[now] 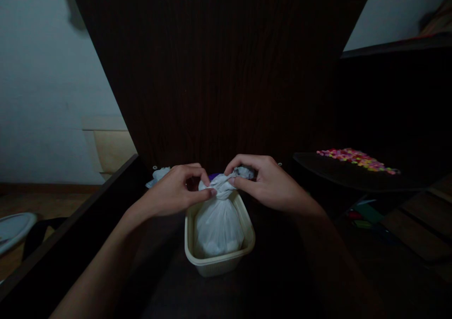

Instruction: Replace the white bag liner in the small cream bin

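A white plastic bag sits in a small cream basket on a dark wooden surface. Its top is gathered into a knot between my hands. My left hand pinches the twisted plastic from the left, fingers curled closed on it. My right hand grips the bag's top from the right, thumb and fingers pressed on the plastic. What the bag contains is hidden.
A tall dark wooden panel rises right behind the basket. A dark shelf at right carries a strip of small pink and yellow pieces. A white scrap lies behind my left hand. A pale round object sits at far left.
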The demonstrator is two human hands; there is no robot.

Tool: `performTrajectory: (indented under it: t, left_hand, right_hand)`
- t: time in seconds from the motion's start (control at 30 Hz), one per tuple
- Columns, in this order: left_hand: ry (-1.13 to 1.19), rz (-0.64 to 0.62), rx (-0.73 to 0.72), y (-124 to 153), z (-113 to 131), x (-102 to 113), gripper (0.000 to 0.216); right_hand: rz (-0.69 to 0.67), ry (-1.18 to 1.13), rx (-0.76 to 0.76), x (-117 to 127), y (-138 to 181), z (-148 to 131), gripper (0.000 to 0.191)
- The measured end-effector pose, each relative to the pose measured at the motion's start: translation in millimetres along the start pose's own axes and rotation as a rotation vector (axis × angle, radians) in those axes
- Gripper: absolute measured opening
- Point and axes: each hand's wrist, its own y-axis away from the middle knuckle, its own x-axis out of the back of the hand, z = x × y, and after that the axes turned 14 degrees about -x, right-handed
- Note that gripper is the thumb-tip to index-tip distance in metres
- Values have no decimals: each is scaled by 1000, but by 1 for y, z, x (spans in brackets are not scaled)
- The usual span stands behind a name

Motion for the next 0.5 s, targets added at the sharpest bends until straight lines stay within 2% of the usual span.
performTrajectory:
  t: [0.17, 0.27, 0.5]
  left_hand:
    - [111, 32, -104, -3, 2, 1, 31]
    - [225, 76, -80, -6, 1, -5, 39]
    - [514, 146, 30, -7, -6, -20, 35]
  right_hand:
    - [7, -66, -2, -6, -4, 2, 30]
    - [2, -56, 19, -9, -5, 2, 30]
    - [4, -54, 64, -12, -5, -1, 23]
